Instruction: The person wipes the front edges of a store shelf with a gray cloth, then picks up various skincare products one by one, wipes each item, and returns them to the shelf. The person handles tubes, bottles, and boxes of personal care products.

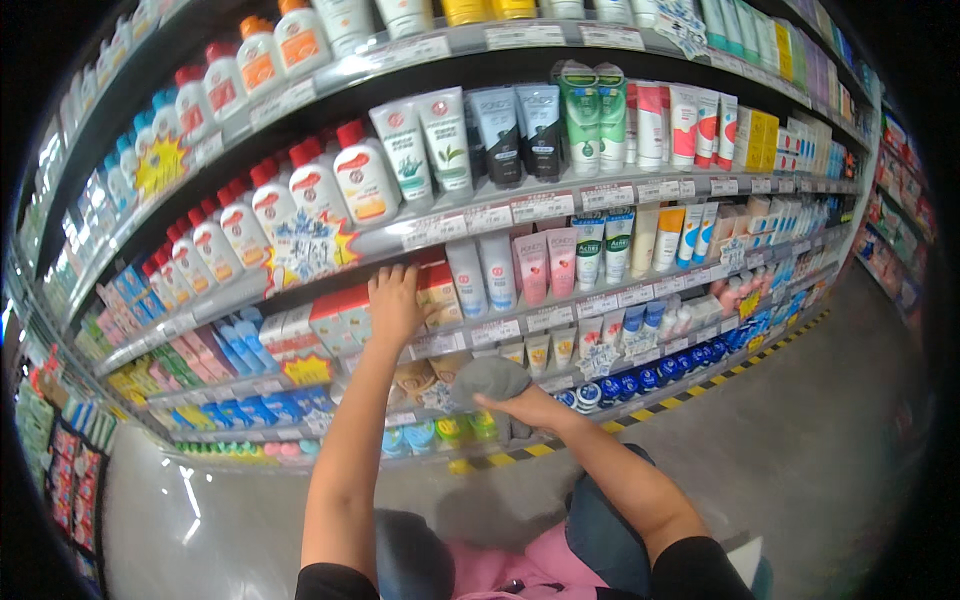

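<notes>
My left hand (396, 306) reaches to the middle shelf, its fingers over the fronts and tops of small cartons, thumb spread to the right. Red-topped cartons (341, 319) stand left of it, and orange-and-cream cartons (441, 296) on its right. I cannot see any carton lifted from the row. Lower and to the right, my right hand (521, 405) grips a bunched grey cloth (491, 381), held in front of the lower shelves. White tubes (482, 277) with blue lower parts stand upright just right of the cartons.
Above my left hand runs a shelf edge (375, 238) with price labels and a starburst sign (311, 247). White red-capped bottles (365, 176) line that shelf. Blue round tins (645, 381) fill a low shelf. Black-and-yellow tape (667, 401) marks the floor along the shelf base.
</notes>
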A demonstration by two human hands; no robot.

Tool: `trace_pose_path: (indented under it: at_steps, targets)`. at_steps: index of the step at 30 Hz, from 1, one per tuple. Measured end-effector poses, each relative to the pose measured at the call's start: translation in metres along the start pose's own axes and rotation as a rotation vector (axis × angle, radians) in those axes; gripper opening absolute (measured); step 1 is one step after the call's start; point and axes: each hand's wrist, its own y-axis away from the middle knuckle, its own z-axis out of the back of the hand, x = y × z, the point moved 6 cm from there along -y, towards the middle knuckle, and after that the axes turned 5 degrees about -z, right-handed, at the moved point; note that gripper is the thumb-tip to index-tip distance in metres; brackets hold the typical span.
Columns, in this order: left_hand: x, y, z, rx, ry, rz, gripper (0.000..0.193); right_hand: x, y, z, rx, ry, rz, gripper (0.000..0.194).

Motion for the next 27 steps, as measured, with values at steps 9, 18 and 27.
trace_pose_path:
  at_steps: [9, 18, 27]
  targets:
    - [0.005, -0.031, -0.046, 0.447, -0.111, 0.002, 0.096, -0.032, -0.02, 0.029, -0.138, -0.945, -0.104, 0.041]
    - [0.008, -0.035, -0.044, 0.401, -0.057, -0.013, 0.099, -0.035, 0.006, 0.053, -0.303, -1.063, -0.167, 0.028]
    - [-0.026, -0.054, -0.047, -0.019, 0.021, 0.005, 0.084, -0.04, -0.008, 0.05, -0.293, -1.101, -0.135, 0.029]
